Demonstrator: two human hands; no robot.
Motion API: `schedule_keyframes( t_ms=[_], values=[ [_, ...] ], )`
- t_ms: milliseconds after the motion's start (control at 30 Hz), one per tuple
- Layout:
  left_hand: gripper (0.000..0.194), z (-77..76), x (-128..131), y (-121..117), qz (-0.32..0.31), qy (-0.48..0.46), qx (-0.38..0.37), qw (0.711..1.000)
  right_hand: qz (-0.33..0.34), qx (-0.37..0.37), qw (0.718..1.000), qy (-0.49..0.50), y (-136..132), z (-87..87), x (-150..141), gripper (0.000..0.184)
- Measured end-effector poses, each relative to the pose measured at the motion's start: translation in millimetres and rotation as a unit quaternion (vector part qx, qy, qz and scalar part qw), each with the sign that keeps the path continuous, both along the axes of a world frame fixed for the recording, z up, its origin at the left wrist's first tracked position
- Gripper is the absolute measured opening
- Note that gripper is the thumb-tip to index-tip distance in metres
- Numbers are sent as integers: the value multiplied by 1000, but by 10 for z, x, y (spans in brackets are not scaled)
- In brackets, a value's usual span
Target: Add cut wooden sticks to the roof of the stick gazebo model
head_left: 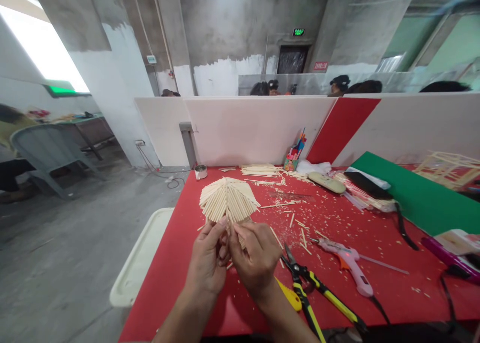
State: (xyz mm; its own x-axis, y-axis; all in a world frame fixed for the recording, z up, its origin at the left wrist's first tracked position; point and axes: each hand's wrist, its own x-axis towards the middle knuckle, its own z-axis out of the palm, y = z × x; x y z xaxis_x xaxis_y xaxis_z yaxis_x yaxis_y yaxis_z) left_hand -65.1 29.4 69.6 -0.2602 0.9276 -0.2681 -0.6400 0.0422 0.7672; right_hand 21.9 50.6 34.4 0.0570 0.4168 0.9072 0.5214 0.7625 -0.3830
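Observation:
A fan-shaped roof model (227,198) made of pale wooden sticks stands on the red table (180,283), its sticks sloping down from a peak. At its near edge, my left hand (210,255) is closed with thumb and fingertips pinched together. Right beside it, my right hand (257,255) is pinched too, its fingertips almost touching those of the left. Whatever lies between the fingertips is too small and too covered to make out. Behind the hands, the lower part of the model is hidden.
Pruning shears (300,273), a yellow-handled tool (290,295) and a pink glue gun (350,263) lie at right. Loose sticks (262,170) and scraps are strewn behind. A tape roll (201,171), pen cup (292,159), glasses case (327,182) and green board (405,198) stand farther off.

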Motion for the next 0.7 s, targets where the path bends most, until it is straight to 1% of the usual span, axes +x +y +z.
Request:
schedule_keyframes(
  t_ms=[133,333,533,700],
  values=[
    [43,12,14,56,9,0,5,1000,2,-6,1000,1,42,16,9,11],
    [47,38,38,130,37,19,-25,999,12,-11,1000,-6,88,5,13,10],
    [46,58,41,147,25,39,-12,999,37,-29,999,-17,131,-65,57,11],
    [45,80,39,132,30,59,-17,998,55,-29,998,-12,159,-59,86,11]
  ],
)
